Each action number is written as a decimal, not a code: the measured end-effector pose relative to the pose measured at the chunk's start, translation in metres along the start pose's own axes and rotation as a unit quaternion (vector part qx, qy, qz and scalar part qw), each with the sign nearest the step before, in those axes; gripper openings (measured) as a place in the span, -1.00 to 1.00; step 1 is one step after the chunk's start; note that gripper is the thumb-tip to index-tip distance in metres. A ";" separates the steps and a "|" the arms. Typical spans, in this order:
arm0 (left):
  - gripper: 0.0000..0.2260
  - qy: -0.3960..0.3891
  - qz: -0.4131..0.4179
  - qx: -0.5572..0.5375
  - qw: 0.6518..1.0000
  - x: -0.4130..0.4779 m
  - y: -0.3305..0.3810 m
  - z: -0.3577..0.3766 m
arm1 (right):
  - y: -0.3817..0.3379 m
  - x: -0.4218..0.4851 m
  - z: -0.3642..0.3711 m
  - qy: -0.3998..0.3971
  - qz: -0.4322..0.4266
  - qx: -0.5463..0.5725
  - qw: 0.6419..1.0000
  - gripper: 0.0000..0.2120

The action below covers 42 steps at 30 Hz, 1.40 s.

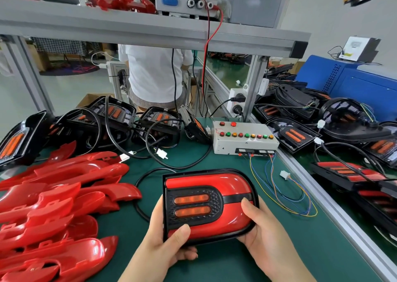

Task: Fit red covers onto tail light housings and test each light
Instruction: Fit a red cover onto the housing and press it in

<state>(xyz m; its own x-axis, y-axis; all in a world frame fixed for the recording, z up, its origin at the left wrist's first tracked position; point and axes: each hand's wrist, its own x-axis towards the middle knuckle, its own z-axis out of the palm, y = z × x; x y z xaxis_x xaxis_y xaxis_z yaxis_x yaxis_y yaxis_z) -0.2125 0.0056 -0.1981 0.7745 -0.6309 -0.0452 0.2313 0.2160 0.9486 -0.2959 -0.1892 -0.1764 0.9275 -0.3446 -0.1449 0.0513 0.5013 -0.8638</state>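
Light (193,206) is in both hands, just above the near edge of the worktop (214,161), face up. The red cover (206,182) looks seated all round the black rim, so I judge fitting done and the test next.

Long axis runs left-right, rounded end to the right, slightly tilted.

Left hand (165,245) grips the near-left corner: thumb on top of the cover, fingers (189,253) curled under the rim. Right hand (264,232) holds the rounded end, thumb on the black strip and the rest wrapped beneath. Both are closed on the light, nothing spare.

What the next move turns on:
- The light's cable (137,206) leaves on the left and loops round the far side. Its end is hidden behind the light, so I can't say where its connector lies.
- The test lead's white plug (284,175) lies loose on the worktop, to the right of the light and further out, toward the right edge rail. Right hand is clearly nearer.
- Test box (225,146) sits beyond it, at the far-right corner.

So the left hand likely carries the light while the right lets go to reach the plug. Risk is the cable loop snagging.

Loose covers (64,195) are piled at the left edge, bare housings (117,115) along the far edge.
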 end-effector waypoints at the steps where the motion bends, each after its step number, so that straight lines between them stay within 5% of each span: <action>1: -0.46 0.000 0.002 -0.001 1.000 -0.001 0.000 0.000 | 0.000 -0.001 0.000 -0.004 -0.001 0.001 1.000 -0.61; 9: -0.44 0.022 -0.012 -0.038 0.999 -0.004 0.002 0.004 | -0.001 -0.002 -0.001 -0.058 -0.019 0.016 0.998 -0.52; 16: -0.49 -0.092 -0.085 -0.117 0.985 -0.006 0.006 0.003 | -0.004 0.001 -0.002 -0.013 -0.051 0.022 0.998 -0.57; 26: -0.37 -0.073 0.011 0.006 0.997 -0.009 0.007 0.014 | -0.004 0.004 -0.003 0.028 -0.078 0.024 0.996 -0.60; 30: -0.37 -0.078 -0.006 0.027 0.997 -0.008 0.007 0.012 | -0.003 0.005 -0.005 0.036 -0.069 0.026 0.997 -0.60; 34: -0.51 -0.082 -0.106 0.032 0.990 -0.011 0.016 0.013 | -0.003 0.006 -0.007 0.067 -0.035 0.059 0.995 -0.54; 37: -0.73 0.002 -0.125 0.275 0.953 -0.014 0.038 0.013 | -0.005 0.006 -0.011 0.111 -0.028 0.039 0.993 -0.59; 39: -0.65 0.167 -0.032 0.472 0.865 -0.010 0.052 0.009 | -0.007 0.007 -0.013 0.127 -0.021 0.004 0.992 -0.56; 40: -0.67 0.223 0.027 0.502 0.835 -0.007 0.060 0.010 | -0.007 0.007 -0.013 0.137 -0.016 -0.012 0.990 -0.53; 42: -0.67 0.212 0.123 0.493 0.835 0.005 0.068 0.014 | -0.008 0.008 -0.012 0.155 -0.019 -0.051 0.986 -0.49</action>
<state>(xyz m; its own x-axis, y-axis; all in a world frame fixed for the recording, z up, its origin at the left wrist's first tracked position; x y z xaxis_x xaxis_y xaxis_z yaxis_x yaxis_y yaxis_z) -0.2016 0.0067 -0.1294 0.9140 -0.2924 0.2811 -0.4012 -0.5494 0.7329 -0.2936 -0.2056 -0.1767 0.7672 -0.5952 -0.2392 0.0305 0.4064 -0.9132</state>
